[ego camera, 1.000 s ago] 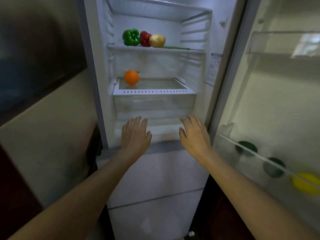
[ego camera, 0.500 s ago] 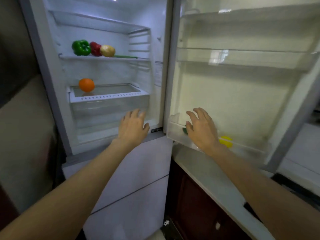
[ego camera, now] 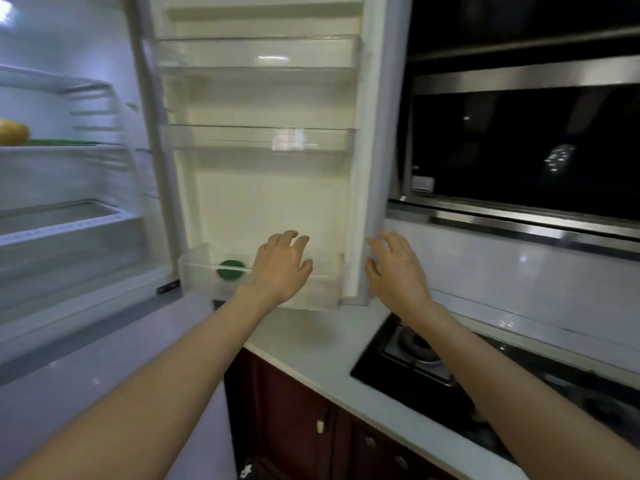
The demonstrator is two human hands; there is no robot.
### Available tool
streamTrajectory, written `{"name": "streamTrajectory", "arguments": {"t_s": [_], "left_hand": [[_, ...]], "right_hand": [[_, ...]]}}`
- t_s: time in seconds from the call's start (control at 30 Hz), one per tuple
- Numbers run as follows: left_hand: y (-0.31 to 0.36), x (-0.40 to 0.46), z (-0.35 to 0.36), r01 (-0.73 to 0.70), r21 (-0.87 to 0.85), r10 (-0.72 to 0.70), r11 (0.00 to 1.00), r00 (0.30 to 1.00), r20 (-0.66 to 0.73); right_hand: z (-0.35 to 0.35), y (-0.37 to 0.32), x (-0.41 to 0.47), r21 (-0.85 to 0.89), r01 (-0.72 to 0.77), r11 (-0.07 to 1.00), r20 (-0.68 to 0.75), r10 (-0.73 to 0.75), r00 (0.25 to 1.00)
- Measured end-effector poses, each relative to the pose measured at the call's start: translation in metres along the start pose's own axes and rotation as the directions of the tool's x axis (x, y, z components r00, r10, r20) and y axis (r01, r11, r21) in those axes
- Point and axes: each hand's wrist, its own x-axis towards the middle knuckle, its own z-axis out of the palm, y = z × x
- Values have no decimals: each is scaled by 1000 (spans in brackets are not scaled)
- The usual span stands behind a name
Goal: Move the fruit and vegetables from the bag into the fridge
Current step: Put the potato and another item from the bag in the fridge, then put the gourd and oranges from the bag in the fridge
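2 bare hands reach toward the open fridge door [ego camera: 263,202]. The left hand [ego camera: 281,265] hovers in front of the lowest door bin [ego camera: 197,268], fingers loosely spread and slightly bent, holding nothing. The right hand [ego camera: 394,268] is beside the door's outer edge, fingers also spread and empty; whether it touches the edge is unclear. 3 door bins show; 1 round green fruit or vegetable [ego camera: 230,270] lies in the lowest, just left of the left hand's fingers, apart from them. On the fridge shelf [ego camera: 69,147] sit 1 yellowish vegetable [ego camera: 12,132] and 1 long green one [ego camera: 62,142]. No writing is readable.
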Motion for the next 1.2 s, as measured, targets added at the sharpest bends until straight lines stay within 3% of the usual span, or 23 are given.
{"name": "streamTrajectory", "arguments": {"t_s": [0.33,0.6,0.87,1.2], "left_hand": [[197,-23,31,-243,-215,243,946,970,-27],[328,-56,49,-412,-321,425,853,905,-33],[474,-87,57,-601,-447,650,663,758,-55],[644,-115,86,-708,-557,826,435,560,-66]], "right_hand": [[-121,140,-112,-219,-237,947,-11,240,971],[-214,207,-220,-325,-423,846,-87,419,904],[-310,254,-322,-386,-663,642,-245,621,744],[-395,317,-412,-478,-775,414,-382,696,608]]}}
